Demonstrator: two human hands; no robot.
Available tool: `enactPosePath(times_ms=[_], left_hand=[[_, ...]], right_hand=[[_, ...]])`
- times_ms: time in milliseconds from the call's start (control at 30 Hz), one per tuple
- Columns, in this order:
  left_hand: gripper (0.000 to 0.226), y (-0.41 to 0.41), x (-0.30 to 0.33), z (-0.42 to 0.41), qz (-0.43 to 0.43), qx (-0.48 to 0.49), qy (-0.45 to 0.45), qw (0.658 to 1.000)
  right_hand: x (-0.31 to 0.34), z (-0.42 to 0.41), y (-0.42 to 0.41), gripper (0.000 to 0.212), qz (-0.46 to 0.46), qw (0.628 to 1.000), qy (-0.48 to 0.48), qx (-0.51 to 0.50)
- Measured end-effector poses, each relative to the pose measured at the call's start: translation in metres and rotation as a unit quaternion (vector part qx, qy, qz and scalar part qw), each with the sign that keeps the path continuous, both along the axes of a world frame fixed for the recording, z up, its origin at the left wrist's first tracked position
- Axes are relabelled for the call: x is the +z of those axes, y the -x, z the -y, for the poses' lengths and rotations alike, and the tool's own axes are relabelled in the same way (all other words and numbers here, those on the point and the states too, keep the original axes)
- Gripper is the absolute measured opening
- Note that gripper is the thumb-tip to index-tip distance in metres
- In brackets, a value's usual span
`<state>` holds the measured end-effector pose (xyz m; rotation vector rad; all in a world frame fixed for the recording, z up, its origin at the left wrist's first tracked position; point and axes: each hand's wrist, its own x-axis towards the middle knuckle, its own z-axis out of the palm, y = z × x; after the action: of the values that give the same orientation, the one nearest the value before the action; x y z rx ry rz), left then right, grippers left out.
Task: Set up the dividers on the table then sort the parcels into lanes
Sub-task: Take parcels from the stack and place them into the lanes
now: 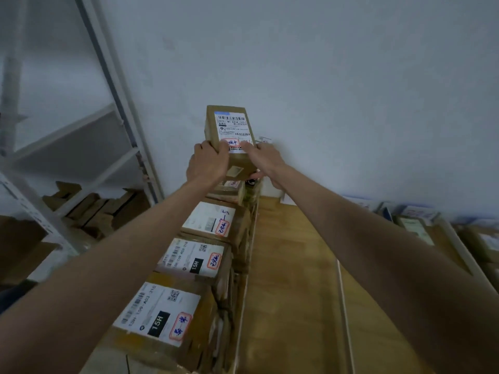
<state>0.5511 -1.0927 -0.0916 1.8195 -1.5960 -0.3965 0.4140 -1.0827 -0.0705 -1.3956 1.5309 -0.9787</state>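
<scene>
- Parcel, a small brown cardboard box with a white printed shipping label (229, 136), is being held out at arm's length above the far end of the left lane, close to the pale wall (351, 76).
- Left hand (208, 161) is gripping the box's near left corner, fingers curled over the top edge; right hand (266, 160) is clamping the opposite side, thumb on the labelled face. Hands are a box-width apart, one on each flank, probably to keep the box level and the label readable while placing it.
- Below the hands a row of brown labelled cartons (194, 263) is running back toward the person, filling the left lane; the held box appears destined for the top of the farthest stack.
- To the right of the hands, a thin pale upright divider strip (244, 306) is separating that row from bare wooden table surface (291, 265), so the dividers look already set.
- Far right of the right forearm, more labelled parcels (415, 228) are lying in another lane.
- Left of the left arm, a white metal shelving rack (113, 85) is standing, holding flattened cardboard.
- Judgement: sorting is well under way.
</scene>
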Motion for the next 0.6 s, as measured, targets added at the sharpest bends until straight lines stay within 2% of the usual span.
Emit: enactPosePath(times_ms=[100,267,333,400,467,600], left_hand=[[0.064,0.012,0.012,-0.005,0.026,-0.064,0.009,0.998],[0.061,0.049,0.021,-0.027,0.023,-0.191,-0.001,0.981],[0.061,0.065,0.020,-0.039,0.048,-0.216,0.001,0.975],[0.068,0.079,0.017,-0.049,0.071,-0.244,0.010,0.967],[0.076,0.091,0.009,-0.058,0.123,-0.275,0.013,0.953],[0.061,0.121,-0.016,-0.075,0.265,-0.317,0.010,0.911]], right_hand=[[0.005,-0.018,0.017,0.051,-0.005,0.999,0.014,-0.049],[0.007,-0.060,0.064,0.044,-0.028,0.989,0.011,-0.148],[0.003,-0.080,0.087,0.037,-0.044,0.982,0.011,-0.184],[-0.006,-0.100,0.110,0.041,-0.052,0.975,0.001,-0.217],[-0.019,-0.120,0.132,0.044,-0.051,0.970,-0.011,-0.238],[-0.049,-0.155,0.173,0.049,-0.064,0.956,-0.064,-0.281]])
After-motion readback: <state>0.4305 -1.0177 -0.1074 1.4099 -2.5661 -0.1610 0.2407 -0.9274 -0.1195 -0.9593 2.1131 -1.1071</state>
